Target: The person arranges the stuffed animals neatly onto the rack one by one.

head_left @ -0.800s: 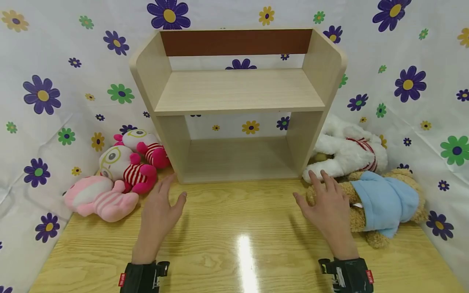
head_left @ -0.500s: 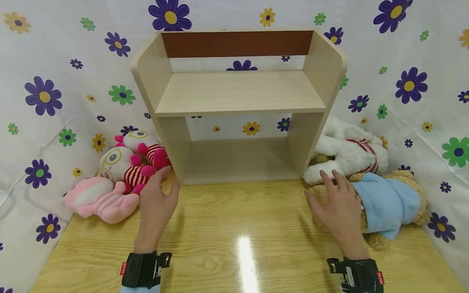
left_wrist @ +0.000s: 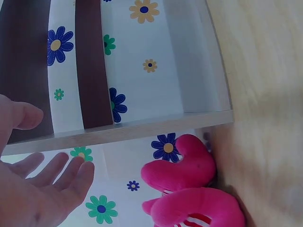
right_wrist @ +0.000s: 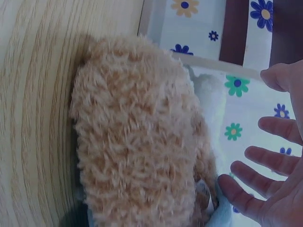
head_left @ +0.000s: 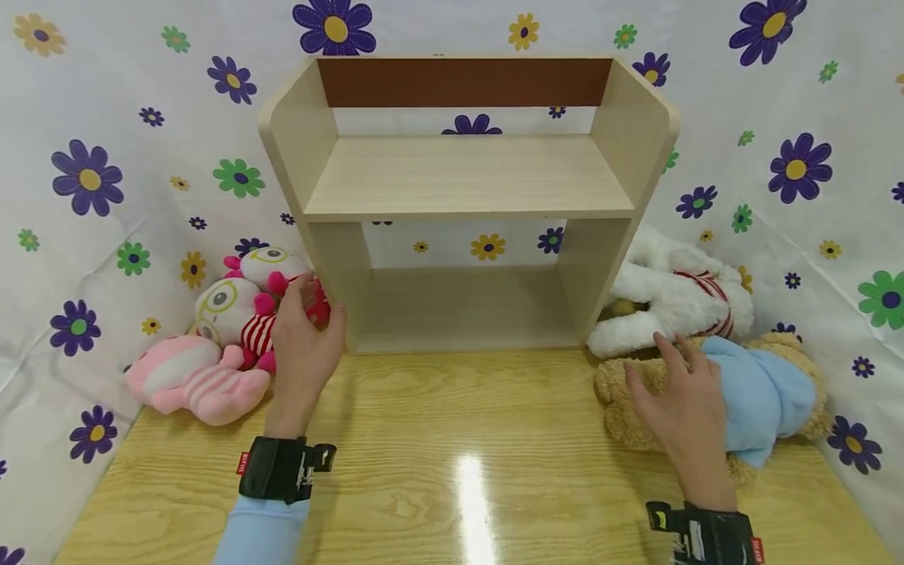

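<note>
My left hand reaches over the plush dolls at the left, overlapping the rear doll in the head view. Its fingers are spread and loosely bent, with nothing between them in the left wrist view. Beside the rear doll lies another white-headed doll with a red-striped body and pink limbs. Over the teddy bear in a light blue top hovers my right hand, its fingers apart. In the right wrist view, the bear's shaggy tan fur lies below that hand's spread fingers.
A two-tier wooden shelf stands at the back middle of the wooden table. In front of the left dolls lies a pale pink plush. A white plush lies behind the bear, against the shelf's right side. Flowered cloth hangs behind.
My left hand has moved forward, from the table beside the dolls to over the rear doll. My right hand has shifted right, further over the bear. The toys lie where they were.
</note>
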A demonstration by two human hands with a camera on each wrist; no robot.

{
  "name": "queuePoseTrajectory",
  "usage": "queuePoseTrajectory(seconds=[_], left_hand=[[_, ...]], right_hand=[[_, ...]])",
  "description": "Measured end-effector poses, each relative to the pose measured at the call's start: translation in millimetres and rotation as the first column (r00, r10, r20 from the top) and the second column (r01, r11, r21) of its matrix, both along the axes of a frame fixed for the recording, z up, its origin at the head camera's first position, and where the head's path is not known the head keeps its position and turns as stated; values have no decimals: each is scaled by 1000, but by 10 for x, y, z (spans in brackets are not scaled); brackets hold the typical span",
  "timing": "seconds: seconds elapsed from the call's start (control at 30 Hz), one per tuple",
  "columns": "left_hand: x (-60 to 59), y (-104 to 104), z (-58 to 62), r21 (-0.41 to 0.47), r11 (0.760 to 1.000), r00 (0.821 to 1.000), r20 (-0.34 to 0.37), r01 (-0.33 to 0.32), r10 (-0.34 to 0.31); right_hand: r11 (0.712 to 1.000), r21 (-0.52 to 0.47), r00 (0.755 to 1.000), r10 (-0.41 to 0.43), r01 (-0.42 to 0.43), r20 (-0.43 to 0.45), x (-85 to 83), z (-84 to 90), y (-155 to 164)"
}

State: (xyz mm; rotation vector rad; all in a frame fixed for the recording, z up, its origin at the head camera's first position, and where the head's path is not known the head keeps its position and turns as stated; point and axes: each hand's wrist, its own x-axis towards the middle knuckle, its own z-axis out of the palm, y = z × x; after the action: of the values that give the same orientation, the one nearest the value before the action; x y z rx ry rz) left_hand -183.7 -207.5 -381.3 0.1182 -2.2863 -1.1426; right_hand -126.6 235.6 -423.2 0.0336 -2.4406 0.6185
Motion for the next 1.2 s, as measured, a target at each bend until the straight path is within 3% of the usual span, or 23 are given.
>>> queuePoseTrajectory(seconds=[0.2,0.33,0.47,0.87,0.97,1.07,1.13,1.2], left_hand=[[-93,-33,93,33,999,1000,24,4,-4],[-159,-49,117,26,1000,1000,27,0,-1],[-236,-55,123,5,1000,1000,22,-11,10],[-395,-91,95,-50,998,998,52,-33,36],[-408,-94,80,-91,995,998,37,-46,49],[-416,-93,62,-112,992,998,27,-49,52],[-421,-90,55,-116,992,998,20,-51,53],[-425,-89,51,-112,993,999,21,-48,51]], right_hand=[[999,-32,996,-31,28,-89,39,10,80],[998,-42,981,-58,52,-183,65,1,147],[993,-82,970,-103,87,-222,110,1,218],[958,-191,941,-255,214,-224,210,-9,400],[930,-235,916,-334,282,-223,225,-23,437],[875,-270,884,-447,401,-137,249,-35,485],[815,-286,852,-524,504,9,261,-22,527],[750,-286,803,-562,596,198,260,0,573]])
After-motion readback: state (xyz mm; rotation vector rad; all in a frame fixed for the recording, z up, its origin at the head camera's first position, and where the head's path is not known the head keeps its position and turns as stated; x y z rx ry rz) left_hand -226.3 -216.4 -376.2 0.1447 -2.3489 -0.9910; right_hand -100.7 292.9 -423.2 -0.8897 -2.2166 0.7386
